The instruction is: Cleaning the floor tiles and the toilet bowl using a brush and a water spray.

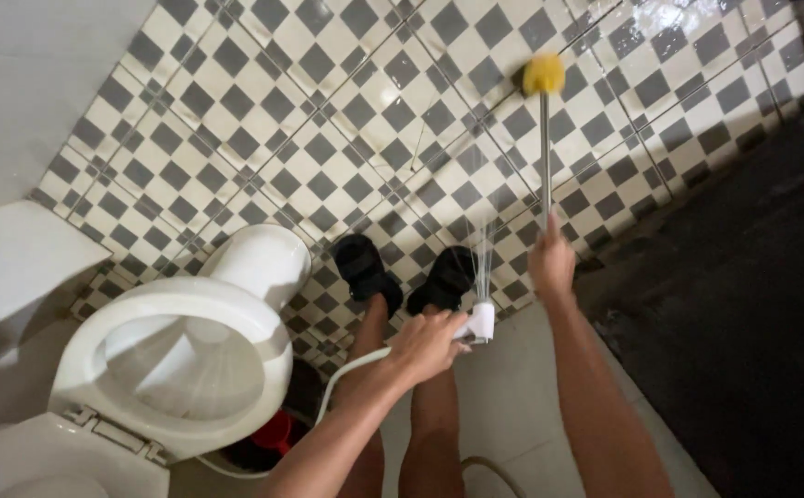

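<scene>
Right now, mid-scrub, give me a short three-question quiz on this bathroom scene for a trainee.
1. True or false: the right hand holds a long-handled brush whose yellow head rests on the checkered floor.
2. What does the left hand grip? A) a white hand sprayer B) a red bucket C) a towel
3. Fill in: the toilet stands with its seat ____.

Key:
1. True.
2. A: the white hand sprayer, with water jetting from it toward the floor.
3. Down; the lid is raised, so the bowl is open.
</scene>
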